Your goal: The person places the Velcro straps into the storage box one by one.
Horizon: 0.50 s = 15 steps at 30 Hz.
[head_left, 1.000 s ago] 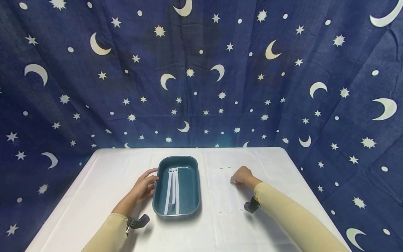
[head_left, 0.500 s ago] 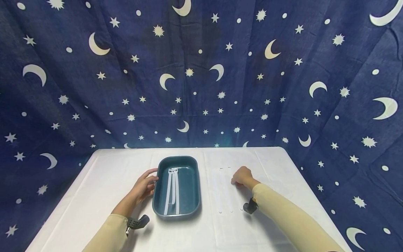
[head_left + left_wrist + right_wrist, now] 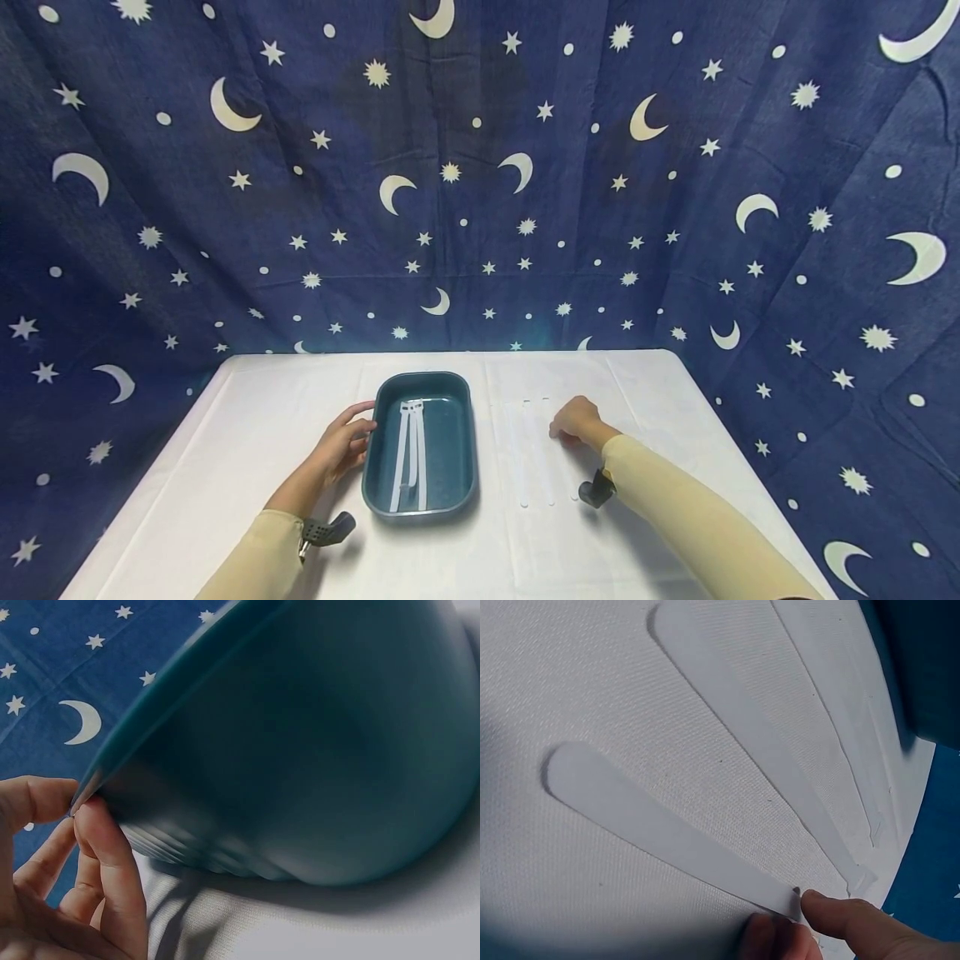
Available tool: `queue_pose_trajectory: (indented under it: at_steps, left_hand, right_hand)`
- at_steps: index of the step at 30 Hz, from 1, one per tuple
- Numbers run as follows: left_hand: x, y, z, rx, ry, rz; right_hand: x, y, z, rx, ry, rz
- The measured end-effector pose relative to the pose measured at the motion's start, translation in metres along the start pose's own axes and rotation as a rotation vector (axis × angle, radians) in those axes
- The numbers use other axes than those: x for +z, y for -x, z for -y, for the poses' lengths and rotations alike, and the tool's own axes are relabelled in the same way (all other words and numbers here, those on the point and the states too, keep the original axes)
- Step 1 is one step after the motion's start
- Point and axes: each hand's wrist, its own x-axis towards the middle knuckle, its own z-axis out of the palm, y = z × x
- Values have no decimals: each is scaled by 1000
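My left hand (image 3: 345, 446) is at the left side of a dark teal tray (image 3: 453, 454); in the left wrist view its thumb and fingers pinch the tray's rim (image 3: 142, 727). Inside the tray lie a few narrow white straps (image 3: 422, 467) with slotted heads bunched at the far end. To the tray's right, three flat white straps lie on the white cloth. With thumb and fingers, my right hand (image 3: 576, 421) pinches the far end of the rightmost strap (image 3: 667, 825), whose rounded end lies on the cloth. Beside it are the middle strap (image 3: 757, 742) and the left strap (image 3: 832, 705), untouched.
A white cloth (image 3: 300, 392) covers the table. Behind it and along both sides hangs a dark blue curtain (image 3: 480, 208) printed with moons and stars. Dark camera mounts sit on the left wrist (image 3: 330, 529) and the right wrist (image 3: 597, 489).
Almost nothing differs: my right hand has shifted very slightly at the strap's end. The left hand and the tray stay in place.
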Motion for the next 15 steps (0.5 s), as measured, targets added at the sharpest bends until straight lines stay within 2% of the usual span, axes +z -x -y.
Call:
queue_pose_trajectory:
  at_steps: [9, 15]
  left_hand:
    - [0, 1, 0, -1, 0, 2]
    - [1, 2, 0, 5, -5, 4]
  right_hand:
    - [2, -4, -4, -5, -81, 16]
    - [3, -7, -5, 24, -102, 24]
